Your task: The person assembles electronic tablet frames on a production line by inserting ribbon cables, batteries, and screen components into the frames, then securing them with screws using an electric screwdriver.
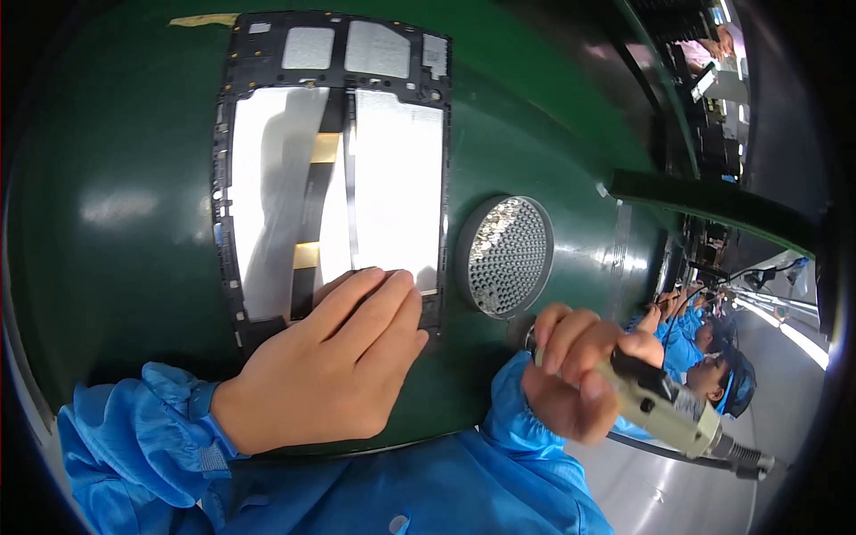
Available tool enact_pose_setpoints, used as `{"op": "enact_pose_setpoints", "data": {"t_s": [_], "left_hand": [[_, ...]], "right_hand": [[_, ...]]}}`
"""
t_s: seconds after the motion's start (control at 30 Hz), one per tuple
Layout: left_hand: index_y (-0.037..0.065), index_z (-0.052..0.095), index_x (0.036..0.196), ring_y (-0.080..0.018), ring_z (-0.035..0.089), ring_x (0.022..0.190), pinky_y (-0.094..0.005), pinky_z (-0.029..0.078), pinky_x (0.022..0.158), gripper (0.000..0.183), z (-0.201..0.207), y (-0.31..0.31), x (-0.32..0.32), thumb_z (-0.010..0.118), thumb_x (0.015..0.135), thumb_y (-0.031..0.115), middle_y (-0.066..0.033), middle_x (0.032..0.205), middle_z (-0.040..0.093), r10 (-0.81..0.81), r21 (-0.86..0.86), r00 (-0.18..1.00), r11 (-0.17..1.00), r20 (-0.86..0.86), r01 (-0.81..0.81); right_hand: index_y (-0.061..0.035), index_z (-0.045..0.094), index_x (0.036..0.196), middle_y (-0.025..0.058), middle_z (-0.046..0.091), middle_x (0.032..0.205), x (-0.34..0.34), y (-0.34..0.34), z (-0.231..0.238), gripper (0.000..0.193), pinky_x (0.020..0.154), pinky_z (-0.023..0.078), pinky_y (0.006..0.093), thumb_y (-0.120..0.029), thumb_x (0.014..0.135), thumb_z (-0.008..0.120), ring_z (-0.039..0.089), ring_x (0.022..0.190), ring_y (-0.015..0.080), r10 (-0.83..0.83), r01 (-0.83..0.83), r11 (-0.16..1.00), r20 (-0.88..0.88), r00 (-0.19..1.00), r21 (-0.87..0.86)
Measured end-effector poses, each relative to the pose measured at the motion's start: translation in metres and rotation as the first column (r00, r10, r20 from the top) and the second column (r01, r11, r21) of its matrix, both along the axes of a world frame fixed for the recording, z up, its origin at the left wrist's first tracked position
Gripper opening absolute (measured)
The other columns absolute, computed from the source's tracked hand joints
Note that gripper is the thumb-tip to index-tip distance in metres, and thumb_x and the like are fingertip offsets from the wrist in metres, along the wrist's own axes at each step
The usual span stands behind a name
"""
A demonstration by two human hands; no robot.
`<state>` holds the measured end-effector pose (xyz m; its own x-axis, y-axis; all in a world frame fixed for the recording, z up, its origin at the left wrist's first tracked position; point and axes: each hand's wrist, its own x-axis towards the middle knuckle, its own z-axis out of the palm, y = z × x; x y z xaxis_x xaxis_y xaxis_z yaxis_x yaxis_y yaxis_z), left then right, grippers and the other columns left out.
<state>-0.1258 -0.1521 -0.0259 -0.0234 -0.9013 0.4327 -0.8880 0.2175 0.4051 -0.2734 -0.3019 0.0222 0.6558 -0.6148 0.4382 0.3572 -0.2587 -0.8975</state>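
My left hand [321, 374] lies across the lower end of a black tablet frame [341, 80], fingers stretched out and resting on it. Two large silvery panels fill most of the frame, and a dark strip with gold-coloured patches [306, 256] runs between them, partly under my fingers. To the right of the frame, my right hand [575, 370] is raised and wrapped round a pale electric screwdriver [673, 408]. The screwdriver's cable end points to the lower right; its tip is hard to make out behind my fingers.
A round metal dish [549, 259] with rows of small holes stands right of the frame, with small shiny pieces, apparently screws, in it. Yellowish tape [203, 20] sticks to the green table [116, 294] at the far left. Co-workers in blue [682, 334] sit along the right.
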Motion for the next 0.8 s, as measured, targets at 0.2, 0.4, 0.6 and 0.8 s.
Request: {"op": "enact_pose_setpoints", "data": {"t_s": [0.2,0.4,0.6,0.8], "left_hand": [[-0.001,0.068,0.092,-0.0353,0.057,0.107,-0.0470,0.045,0.096,0.021,-0.001,-0.006,-0.001,0.067,0.075,0.012,-0.0215,0.104,0.063,-0.036,0.044,0.999,0.998,0.000,0.036],[-0.001,0.068,0.094,-0.0351,0.057,0.107,-0.0470,0.045,0.096,0.023,-0.005,-0.012,-0.004,0.069,0.075,0.013,-0.0210,0.105,0.063,-0.038,0.059,0.999,0.998,-0.011,0.038],[0.000,0.068,0.094,-0.0343,0.058,0.106,-0.0463,0.046,0.096,0.022,-0.009,-0.015,-0.006,0.068,0.075,0.012,-0.0205,0.104,0.063,-0.027,0.041,1.000,0.999,0.006,0.027],[-0.001,0.068,0.093,-0.0341,0.058,0.106,-0.0456,0.046,0.096,0.021,-0.010,-0.012,-0.007,0.067,0.075,0.011,-0.0204,0.104,0.063,-0.018,0.026,1.000,1.000,0.005,0.018]], "right_hand": [[-0.0069,0.042,0.115,0.0064,0.048,0.063,-0.001,-0.008,-0.012,0.040,0.057,0.043,0.0401,-0.007,0.080,0.060,0.050,0.056,0.0208,-0.072,0.072,0.988,-0.006,0.997,0.135],[-0.0036,0.041,0.119,0.0059,0.047,0.065,0.001,-0.017,-0.025,0.042,0.055,0.041,0.0375,-0.010,0.079,0.051,0.047,0.055,0.0185,0.023,-0.023,1.000,-0.033,0.999,0.006],[-0.0036,0.042,0.118,0.0063,0.047,0.065,-0.003,-0.019,-0.029,0.040,0.055,0.041,0.0378,-0.010,0.079,0.051,0.047,0.055,0.0186,-0.031,0.030,0.999,-0.046,0.998,-0.012],[-0.0035,0.042,0.117,0.0064,0.047,0.065,-0.003,-0.017,-0.029,0.039,0.056,0.041,0.0380,-0.009,0.079,0.052,0.047,0.055,0.0187,-0.021,0.021,1.000,-0.039,0.999,-0.019]]}}
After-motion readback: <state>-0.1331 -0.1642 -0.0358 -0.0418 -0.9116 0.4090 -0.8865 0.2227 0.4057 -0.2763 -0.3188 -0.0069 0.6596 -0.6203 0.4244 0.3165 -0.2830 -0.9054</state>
